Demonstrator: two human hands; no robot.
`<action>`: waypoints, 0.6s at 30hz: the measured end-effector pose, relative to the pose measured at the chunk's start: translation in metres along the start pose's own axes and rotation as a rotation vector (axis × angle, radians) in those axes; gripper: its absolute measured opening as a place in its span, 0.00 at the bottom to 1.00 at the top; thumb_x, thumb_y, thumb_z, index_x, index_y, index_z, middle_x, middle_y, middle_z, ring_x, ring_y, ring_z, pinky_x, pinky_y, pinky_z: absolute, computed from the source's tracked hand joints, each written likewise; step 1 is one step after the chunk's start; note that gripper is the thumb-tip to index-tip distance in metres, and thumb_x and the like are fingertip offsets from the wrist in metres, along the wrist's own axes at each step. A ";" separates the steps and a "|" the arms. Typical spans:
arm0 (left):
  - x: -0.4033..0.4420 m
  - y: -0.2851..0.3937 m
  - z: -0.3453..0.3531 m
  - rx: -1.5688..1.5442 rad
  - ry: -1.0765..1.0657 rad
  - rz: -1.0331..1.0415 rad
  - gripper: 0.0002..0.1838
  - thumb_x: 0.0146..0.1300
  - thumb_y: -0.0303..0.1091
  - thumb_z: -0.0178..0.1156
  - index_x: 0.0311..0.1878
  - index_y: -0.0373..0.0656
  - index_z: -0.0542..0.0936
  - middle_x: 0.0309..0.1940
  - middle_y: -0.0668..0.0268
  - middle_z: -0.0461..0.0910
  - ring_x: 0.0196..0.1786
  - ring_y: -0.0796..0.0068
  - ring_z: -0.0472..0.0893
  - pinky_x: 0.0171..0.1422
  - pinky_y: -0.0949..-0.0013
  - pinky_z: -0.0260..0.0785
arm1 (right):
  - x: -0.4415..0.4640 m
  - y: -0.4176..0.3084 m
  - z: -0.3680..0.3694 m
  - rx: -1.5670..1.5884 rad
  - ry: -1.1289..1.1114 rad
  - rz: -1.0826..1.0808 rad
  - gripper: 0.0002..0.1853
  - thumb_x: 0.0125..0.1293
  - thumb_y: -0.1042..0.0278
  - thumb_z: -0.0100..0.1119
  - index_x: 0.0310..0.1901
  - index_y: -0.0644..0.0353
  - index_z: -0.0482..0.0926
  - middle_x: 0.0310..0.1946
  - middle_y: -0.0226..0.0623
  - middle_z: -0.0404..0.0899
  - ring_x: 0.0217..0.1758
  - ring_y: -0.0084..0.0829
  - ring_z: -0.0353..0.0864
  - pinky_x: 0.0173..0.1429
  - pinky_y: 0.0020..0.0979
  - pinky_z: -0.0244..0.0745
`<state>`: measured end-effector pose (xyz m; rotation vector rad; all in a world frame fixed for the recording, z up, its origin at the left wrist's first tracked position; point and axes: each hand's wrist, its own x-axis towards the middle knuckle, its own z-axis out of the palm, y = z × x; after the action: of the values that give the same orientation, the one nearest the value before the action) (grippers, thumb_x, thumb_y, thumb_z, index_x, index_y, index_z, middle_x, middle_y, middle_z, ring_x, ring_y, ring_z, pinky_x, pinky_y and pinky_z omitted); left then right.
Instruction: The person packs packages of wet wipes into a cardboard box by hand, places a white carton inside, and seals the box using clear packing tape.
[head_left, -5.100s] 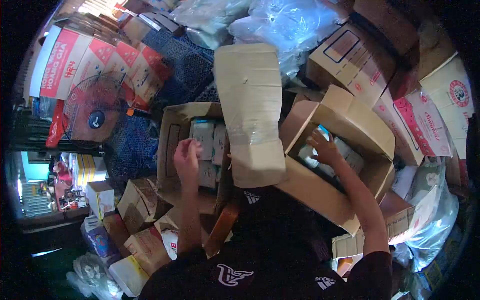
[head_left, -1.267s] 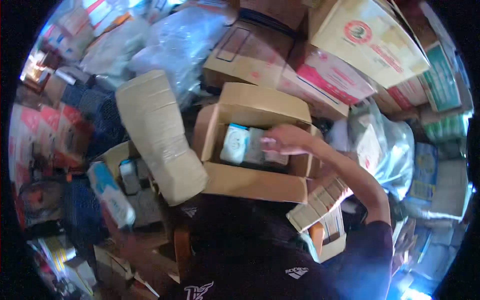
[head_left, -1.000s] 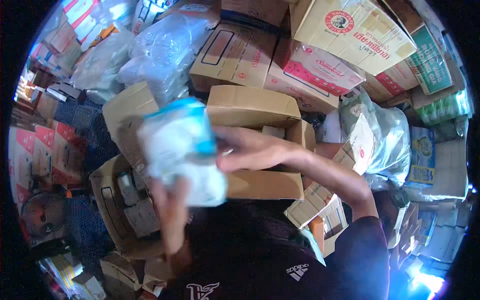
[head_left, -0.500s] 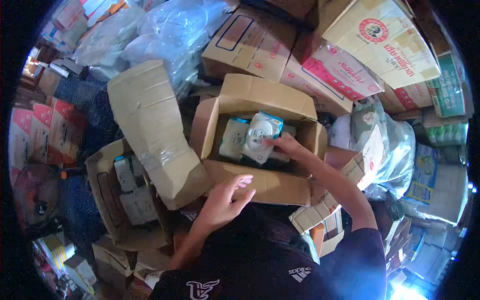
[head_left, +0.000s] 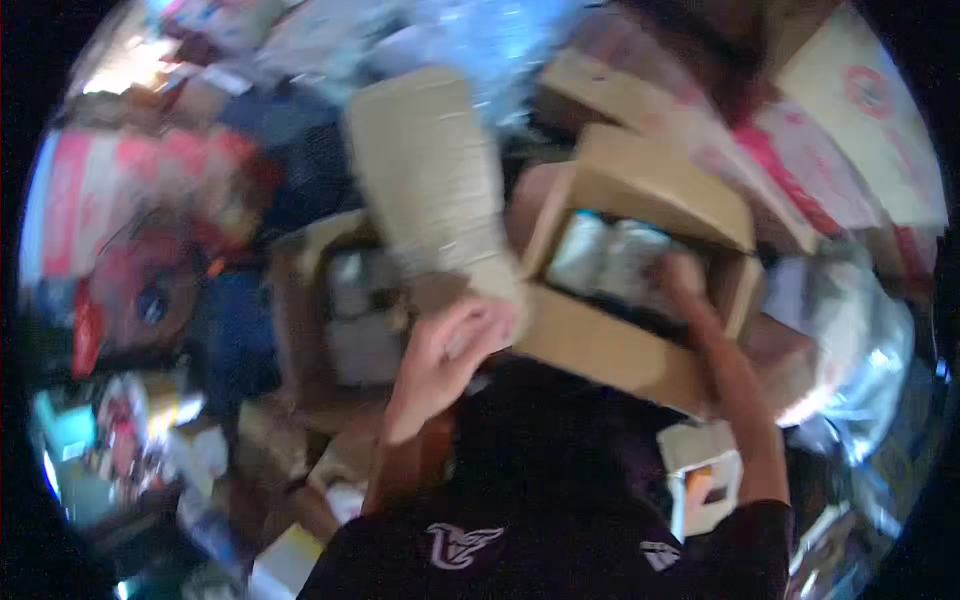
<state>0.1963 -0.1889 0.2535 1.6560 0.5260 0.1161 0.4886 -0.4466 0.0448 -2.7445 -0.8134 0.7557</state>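
Packs [head_left: 579,254] set side by side in box [head_left: 622,350], likely saving room; right hand [head_left: 681,279] placed at packs, grip unclear; left hand [head_left: 443,352] held clear, fingers half-open.

Black short-sleeved top [head_left: 560,540], white looping emblem [head_left: 463,545], white three-striped logo [head_left: 660,554], bare forearms

Right open carton [head_left: 620,348] | inside: pale packs with blue ends [head_left: 580,255], side by side | surface beneath: hidden

Two pale packs [head_left: 580,254], blue-edged, side by side, in open brown carton [head_left: 612,347]
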 end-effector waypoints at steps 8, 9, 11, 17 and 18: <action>-0.039 -0.165 -0.194 1.183 0.088 -0.186 0.37 0.57 0.51 0.69 0.64 0.38 0.71 0.48 0.48 0.81 0.51 0.57 0.81 0.60 0.59 0.70 | 0.023 0.027 0.010 -0.351 -0.022 -0.237 0.25 0.58 0.45 0.65 0.42 0.63 0.82 0.39 0.54 0.83 0.44 0.53 0.83 0.48 0.49 0.79; -0.041 -0.208 -0.198 1.294 -0.053 -0.227 0.39 0.56 0.52 0.69 0.66 0.39 0.69 0.52 0.47 0.78 0.54 0.54 0.78 0.62 0.55 0.68 | 0.014 0.016 0.000 -0.333 -0.072 -0.274 0.25 0.58 0.46 0.65 0.44 0.63 0.82 0.39 0.55 0.82 0.46 0.54 0.83 0.50 0.49 0.79; -0.042 -0.291 -0.194 1.258 -0.125 -0.311 0.45 0.53 0.55 0.69 0.70 0.42 0.64 0.59 0.47 0.74 0.61 0.49 0.73 0.65 0.48 0.65 | -0.014 -0.007 -0.023 -0.294 -0.096 -0.378 0.18 0.56 0.55 0.64 0.43 0.58 0.83 0.36 0.49 0.84 0.40 0.50 0.84 0.46 0.46 0.78; -0.012 -0.314 -0.171 1.446 -0.059 -0.491 0.50 0.51 0.58 0.69 0.74 0.46 0.60 0.73 0.50 0.59 0.71 0.36 0.60 0.66 0.30 0.59 | -0.055 -0.022 -0.039 -0.239 -0.237 -0.423 0.17 0.60 0.59 0.60 0.47 0.58 0.82 0.37 0.50 0.84 0.43 0.51 0.83 0.50 0.46 0.76; -0.006 -0.311 -0.172 1.414 -0.105 -0.471 0.48 0.51 0.55 0.69 0.73 0.46 0.62 0.71 0.49 0.62 0.70 0.38 0.63 0.65 0.32 0.61 | -0.058 -0.028 -0.040 -0.276 -0.261 -0.437 0.17 0.60 0.59 0.60 0.48 0.58 0.82 0.37 0.50 0.83 0.44 0.51 0.82 0.51 0.46 0.76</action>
<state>0.0430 -0.0146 -0.0155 2.7826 1.0114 -0.8766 0.4547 -0.4566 0.1123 -2.5626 -1.6138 0.9719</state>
